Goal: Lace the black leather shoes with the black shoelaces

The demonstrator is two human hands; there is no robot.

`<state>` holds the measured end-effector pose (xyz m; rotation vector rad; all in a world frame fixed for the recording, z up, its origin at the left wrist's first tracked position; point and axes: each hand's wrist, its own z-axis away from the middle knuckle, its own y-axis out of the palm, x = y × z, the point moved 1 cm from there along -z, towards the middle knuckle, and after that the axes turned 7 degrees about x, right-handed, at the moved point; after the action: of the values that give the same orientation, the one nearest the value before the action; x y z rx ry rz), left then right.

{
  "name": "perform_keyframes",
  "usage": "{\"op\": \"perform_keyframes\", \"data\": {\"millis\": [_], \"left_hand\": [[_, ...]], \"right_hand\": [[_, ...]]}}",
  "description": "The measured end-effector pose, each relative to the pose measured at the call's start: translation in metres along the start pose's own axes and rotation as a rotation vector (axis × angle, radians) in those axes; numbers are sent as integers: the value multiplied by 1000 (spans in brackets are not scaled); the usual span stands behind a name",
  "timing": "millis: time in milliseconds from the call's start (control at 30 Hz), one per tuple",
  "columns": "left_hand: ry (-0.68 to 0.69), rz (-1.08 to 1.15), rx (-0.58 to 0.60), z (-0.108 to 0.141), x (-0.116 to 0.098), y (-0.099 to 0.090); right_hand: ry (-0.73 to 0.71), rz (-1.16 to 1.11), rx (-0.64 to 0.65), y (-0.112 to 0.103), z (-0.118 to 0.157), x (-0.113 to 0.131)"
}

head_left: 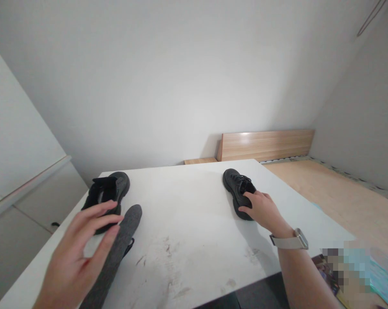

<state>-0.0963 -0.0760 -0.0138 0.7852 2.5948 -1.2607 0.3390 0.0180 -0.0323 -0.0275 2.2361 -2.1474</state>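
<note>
Standing gripped beneath the right hand (261,210) is a black shoe (234,183).

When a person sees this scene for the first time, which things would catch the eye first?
Probably the black lace-up shoe in the right hand, on the right of the white table, and the other black shoe at its left side. The grey insole by the left hand also stands out, as do brownish smudges nearer the viewer.
</note>
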Motion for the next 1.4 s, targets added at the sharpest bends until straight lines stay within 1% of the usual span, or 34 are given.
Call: {"op": "perform_keyframes", "data": {"millis": [33, 100, 167, 233, 333, 400, 500, 600, 667, 700, 767, 833, 900, 967, 1000, 1100, 1167, 1267, 1400], "left_hand": [[48, 48, 50, 3, -17, 3], [192, 116, 156, 7, -47, 11], [275, 170, 225, 9, -69, 21], [298, 208, 277, 5, -84, 33], [264, 246, 337, -7, -94, 55], [229, 262, 374, -14, -94, 70], [205, 250, 415, -18, -90, 89], [202, 237, 381, -17, -83, 99], [212, 244, 349, -17, -80, 102], [220, 251, 332, -18, -79, 103], [230, 269, 301, -19, -79, 104], [238, 292, 275, -20, -80, 104], [243, 311, 267, -21, -79, 104], [238, 327, 258, -21, -77, 104], [229, 334, 250, -21, -75, 104], [169, 356, 228, -21, -69, 104], [123, 354, 208, -20, -65, 106], [89, 317, 182, -19, -62, 109], [91, 300, 205, -19, -62, 111]], "right_hand": [[-13, -4, 2, -1, 2, 2], [-53, -48, -25, -3, 11, 10], [-137, -160, -58, -6, 27, 25], [-256, -286, -79, -10, 46, 45], [-434, -432, -64, -13, 76, 81], [-523, -487, -56, -11, 90, 105], [-642, -486, -31, -1, 101, 137], [-651, -441, -23, 6, 105, 155], [-649, -443, -22, 4, 106, 157], [-657, -479, -24, 2, 106, 156], [-668, -627, -37, -3, 105, 150], [-621, -819, -99, -7, 99, 141], [-523, -916, -198, -6, 88, 132], [-444, -897, -260, -3, 74, 129], [-434, -870, -248, -1, 68, 130], [-454, -822, -111, 1, 54, 138], [-440, -794, -64, -1, 50, 146], [-409, -774, -107, -3, 47, 155], [-446, -855, -167, -2, 41, 159]]}}
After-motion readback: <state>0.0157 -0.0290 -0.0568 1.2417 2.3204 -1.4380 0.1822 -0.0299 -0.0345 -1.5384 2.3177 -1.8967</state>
